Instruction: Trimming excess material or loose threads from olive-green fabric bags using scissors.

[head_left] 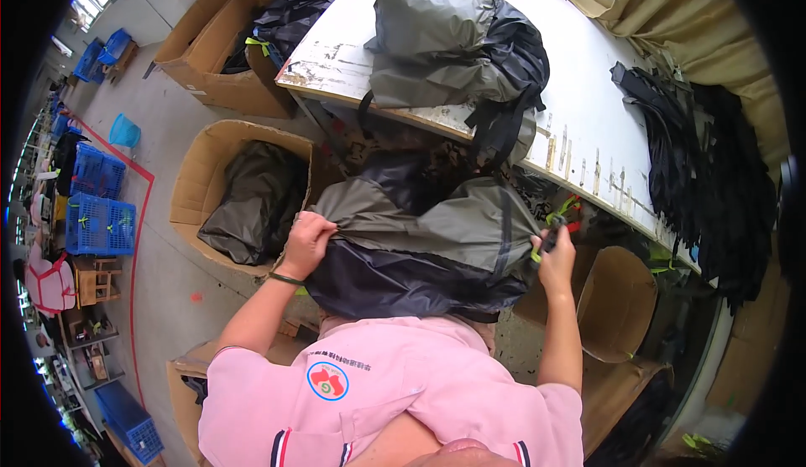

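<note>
- Head view: left hand grips the grey-and-black bag by its 9 o'clock edge, fingers closed on slick, crumpled fabric.
- Right hand pinches its 3 o'clock end beside a green tag.
- Another bag lies on the white worktop at 12 o'clock.

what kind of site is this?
Likely a bag or garment workshop floor. A white worktable holds a grey-black bag and a pile of black straps; cardboard boxes of the same fabric goods and blue crates stand around.

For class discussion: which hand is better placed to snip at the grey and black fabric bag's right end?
Probably the right hand: its grip holds the yellow-handled snips there, while the left hand bunches the grey and black fabric bag.
</note>
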The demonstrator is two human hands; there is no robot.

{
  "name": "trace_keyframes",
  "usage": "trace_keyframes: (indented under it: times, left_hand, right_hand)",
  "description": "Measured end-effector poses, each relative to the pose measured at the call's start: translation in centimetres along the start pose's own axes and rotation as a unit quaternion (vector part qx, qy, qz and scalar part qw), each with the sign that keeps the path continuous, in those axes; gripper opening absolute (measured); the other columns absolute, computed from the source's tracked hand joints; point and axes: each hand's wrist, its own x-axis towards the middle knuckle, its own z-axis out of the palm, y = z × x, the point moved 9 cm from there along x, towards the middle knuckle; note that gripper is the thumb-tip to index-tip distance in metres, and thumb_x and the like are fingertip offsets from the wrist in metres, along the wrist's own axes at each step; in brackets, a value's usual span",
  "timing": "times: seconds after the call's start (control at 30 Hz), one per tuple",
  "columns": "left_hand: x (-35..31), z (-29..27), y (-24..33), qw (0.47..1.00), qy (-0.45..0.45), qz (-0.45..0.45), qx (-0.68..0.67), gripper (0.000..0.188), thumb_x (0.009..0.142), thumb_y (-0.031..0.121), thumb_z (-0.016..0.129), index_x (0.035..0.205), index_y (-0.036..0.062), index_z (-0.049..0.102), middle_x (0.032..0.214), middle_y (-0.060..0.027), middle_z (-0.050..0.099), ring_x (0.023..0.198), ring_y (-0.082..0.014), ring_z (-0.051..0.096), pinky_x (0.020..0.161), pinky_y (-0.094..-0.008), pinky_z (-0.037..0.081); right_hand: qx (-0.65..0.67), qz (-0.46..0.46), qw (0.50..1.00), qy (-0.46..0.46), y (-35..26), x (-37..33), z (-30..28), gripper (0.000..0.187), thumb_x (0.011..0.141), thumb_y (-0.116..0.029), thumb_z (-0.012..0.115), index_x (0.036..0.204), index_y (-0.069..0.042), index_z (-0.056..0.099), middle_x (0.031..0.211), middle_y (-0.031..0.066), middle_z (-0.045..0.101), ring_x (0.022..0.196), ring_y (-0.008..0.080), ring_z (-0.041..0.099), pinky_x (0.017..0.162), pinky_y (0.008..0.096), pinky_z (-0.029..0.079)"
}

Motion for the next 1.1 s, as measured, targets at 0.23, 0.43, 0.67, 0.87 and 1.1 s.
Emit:
trace_keyframes:
  times: [0.23,0.43,0.67,0.87,1.1]
  left_hand:
    - [-2.4,-0.6,-1.3,0.982,-0.181,-0.009,0.051,0.011,0.077,0.007,0.071,0.086,0.0060,0.065,0.087,-0.0094,0.061,0.087,-0.0299,0.057,0.079,-0.0378,0.045]
    - [2.8,3.2,-0.1,0.910,-0.413,-0.031,0.012,0.023,0.080,0.026,0.073,0.095,0.0096,0.069,0.098,-0.0084,0.065,0.102,-0.0278,0.058,0.088,-0.0401,0.045]
    - [8.5,10.0,1.5,0.933,-0.352,0.071,0.001,0.026,0.076,0.025,0.077,0.094,0.0102,0.067,0.095,-0.0099,0.057,0.096,-0.0298,0.052,0.085,-0.0389,0.044]
    - [7.5,10.5,1.2,0.919,-0.389,0.064,-0.014,0.032,0.068,0.027,0.082,0.093,0.0140,0.067,0.097,-0.0071,0.055,0.098,-0.0286,0.049,0.087,-0.0388,0.039]
    - [6.6,10.0,1.3,0.933,-0.337,0.115,-0.047,0.018,0.072,0.018,0.079,0.082,0.0133,0.065,0.099,-0.0035,0.055,0.097,-0.0256,0.049,0.088,-0.0375,0.038]
  right_hand:
    - [0.114,0.134,0.980,-0.098,2.5,-12.3,-3.5,0.027,0.077,-0.002,0.076,0.086,-0.002,0.050,0.075,0.0023,0.056,0.067,0.0136,0.053,0.063,0.0274,0.045]
    - [0.074,0.165,0.972,-0.150,4.8,-11.9,-3.5,0.032,0.070,-0.011,0.082,0.088,0.000,0.058,0.079,0.0065,0.066,0.068,0.0122,0.059,0.064,0.0292,0.049]
    - [0.256,0.052,0.953,-0.151,1.4,-0.2,-0.3,0.025,0.079,-0.006,0.075,0.082,-0.004,0.050,0.090,0.0076,0.067,0.077,0.0093,0.057,0.071,0.0268,0.048]
    - [0.216,0.104,0.905,-0.352,1.6,0.7,4.9,0.023,0.075,-0.004,0.077,0.084,-0.004,0.056,0.085,0.0031,0.065,0.076,0.0085,0.055,0.071,0.0251,0.046]
    - [0.133,0.080,0.925,-0.346,2.4,-0.2,3.1,0.023,0.073,-0.002,0.076,0.085,-0.003,0.057,0.078,0.0019,0.061,0.073,0.0092,0.054,0.067,0.0257,0.045]
